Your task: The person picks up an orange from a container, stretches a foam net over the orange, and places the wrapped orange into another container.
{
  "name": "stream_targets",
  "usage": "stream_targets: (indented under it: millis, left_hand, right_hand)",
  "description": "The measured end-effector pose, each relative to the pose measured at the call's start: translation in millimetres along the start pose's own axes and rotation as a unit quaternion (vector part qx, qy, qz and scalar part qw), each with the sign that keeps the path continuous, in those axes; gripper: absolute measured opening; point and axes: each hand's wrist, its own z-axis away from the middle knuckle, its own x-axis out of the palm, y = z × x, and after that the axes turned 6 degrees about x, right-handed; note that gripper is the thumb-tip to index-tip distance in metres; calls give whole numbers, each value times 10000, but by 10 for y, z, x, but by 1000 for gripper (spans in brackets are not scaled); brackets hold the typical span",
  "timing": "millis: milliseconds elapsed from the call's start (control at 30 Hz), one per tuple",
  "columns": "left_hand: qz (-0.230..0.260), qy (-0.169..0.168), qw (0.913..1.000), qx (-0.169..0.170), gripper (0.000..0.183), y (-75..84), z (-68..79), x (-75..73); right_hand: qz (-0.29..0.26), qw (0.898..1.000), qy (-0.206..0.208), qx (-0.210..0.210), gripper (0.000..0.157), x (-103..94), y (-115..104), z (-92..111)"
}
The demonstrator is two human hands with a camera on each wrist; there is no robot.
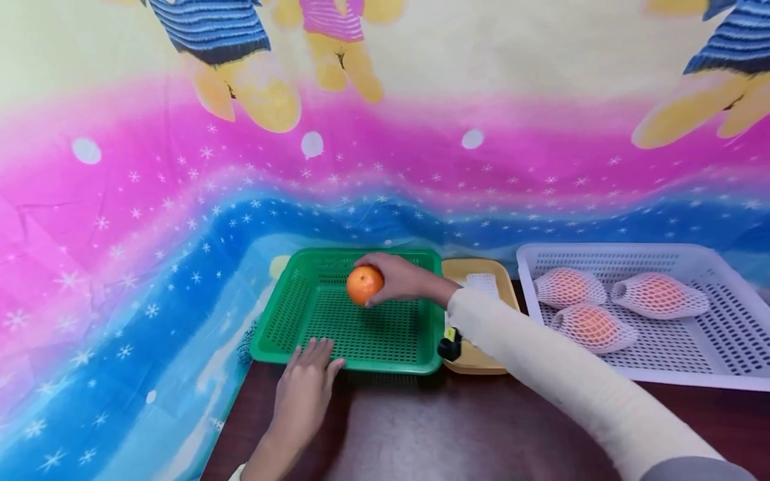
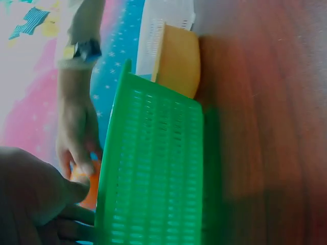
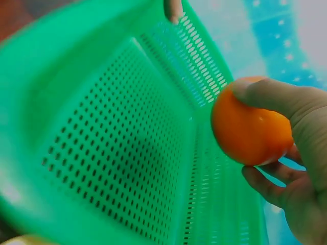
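Observation:
An orange [image 1: 363, 285] is held up above the green basket [image 1: 345, 367] by my right hand [image 1: 397, 276]. In the right wrist view, the thumb and fingers grip the orange [image 3: 250, 122] from its side, and the basket's perforated floor [image 3: 127, 138] lies below it. My left hand [image 1: 305, 387] is at the basket's near left edge, its fingers extended over the rim. The left wrist view shows that hand [image 2: 36, 199] next to the basket wall [image 2: 153, 163], with part of the fingers hidden. No fruit shows inside the green basket.
Right of the green basket stands a tan tray [image 1: 481, 364] with a white perforated piece [image 1: 483, 285]. Farther right, a white basket [image 1: 698, 379] holds several fruits in foam nets [image 1: 592, 327]. A patterned cloth [image 1: 385, 153] hangs behind the dark wooden table [image 1: 451, 427].

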Motion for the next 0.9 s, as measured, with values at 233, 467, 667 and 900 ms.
stream_targets:
  millis: [233, 467, 667, 900]
  left_hand:
    - [2106, 173, 9764, -452, 62, 180, -309, -54]
    - [3913, 46, 9200, -210, 83, 500, -600, -143]
    - [4319, -457, 9003, 295, 85, 766, -638, -108]
    - [4210, -673, 8999, 913, 81, 1059, -555, -23]
  right_hand:
    - [-707, 9966, 392, 123, 84, -192, 28, 483]
    - [-1318, 9904, 404, 131, 81, -274, -29, 1040]
    - [-1272, 9893, 713, 25, 85, -306, -36, 1463]
    - [-845, 9886, 1212, -288, 82, -248, 47, 1929]
